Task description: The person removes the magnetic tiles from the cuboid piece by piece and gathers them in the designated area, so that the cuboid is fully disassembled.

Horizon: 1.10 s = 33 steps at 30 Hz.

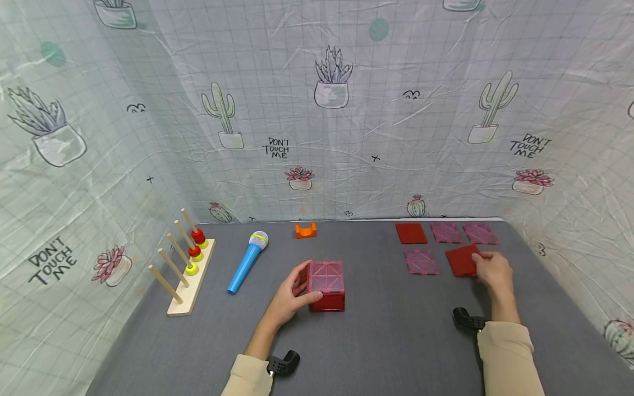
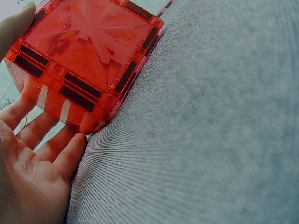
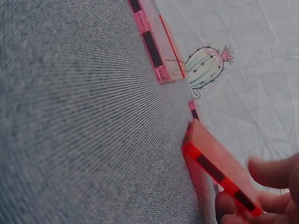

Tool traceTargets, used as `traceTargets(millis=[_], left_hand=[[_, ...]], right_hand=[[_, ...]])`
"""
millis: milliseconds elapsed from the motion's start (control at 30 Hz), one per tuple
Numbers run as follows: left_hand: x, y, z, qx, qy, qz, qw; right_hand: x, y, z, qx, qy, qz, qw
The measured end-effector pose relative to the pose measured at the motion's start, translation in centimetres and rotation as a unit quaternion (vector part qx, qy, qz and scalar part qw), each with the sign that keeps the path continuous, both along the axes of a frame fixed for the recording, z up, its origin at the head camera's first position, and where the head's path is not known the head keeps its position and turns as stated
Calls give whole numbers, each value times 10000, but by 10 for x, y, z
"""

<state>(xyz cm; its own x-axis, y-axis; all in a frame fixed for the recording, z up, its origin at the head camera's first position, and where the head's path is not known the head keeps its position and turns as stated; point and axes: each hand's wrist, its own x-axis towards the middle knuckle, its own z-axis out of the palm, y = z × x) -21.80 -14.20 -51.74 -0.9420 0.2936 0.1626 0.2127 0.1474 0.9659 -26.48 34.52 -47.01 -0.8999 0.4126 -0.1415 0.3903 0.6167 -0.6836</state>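
A box of translucent tiles [image 1: 327, 276], pink on top with red sides, stands on the grey table. My left hand [image 1: 292, 297] holds its left side, thumb at the front and fingers behind; in the left wrist view the fingers show through the red tile [image 2: 93, 37]. At the right, my right hand [image 1: 495, 272] pinches a red square tile [image 1: 463, 260] by its right edge. The right wrist view shows that tile [image 3: 217, 163] tilted, one edge raised, between thumb and fingers.
Flat tiles lie around the right hand: a red one [image 1: 411, 234] and pink ones [image 1: 421, 262], [image 1: 446, 232], [image 1: 480, 233]. An orange block [image 1: 305, 231] lies at the back, a blue microphone [image 1: 244, 268] left of the box, and a wooden peg rack [image 1: 198, 286] with rings farther left.
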Motion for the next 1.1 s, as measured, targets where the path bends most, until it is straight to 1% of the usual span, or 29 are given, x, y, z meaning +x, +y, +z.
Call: traceTargets(millis=[167, 300, 600, 900, 1100], left_hand=[[0, 1, 0, -12, -31, 25, 10000], [0, 0, 0, -12, -34, 22, 10000], [-1, 0, -2, -14, -4, 28, 10000], [-1, 0, -1, -37, -38, 43, 10000], [0, 1, -1, -35, -54, 41, 10000]], right_hand=[[-2, -3, 0, 95, -395, 190, 9990], [-2, -5, -2, 228, -521, 317, 9979], [0, -8, -4, 485, -427, 512, 9966], [-1, -8, -9, 797, -244, 546, 9950], [-2, -8, -11, 910, -264, 603, 9937]])
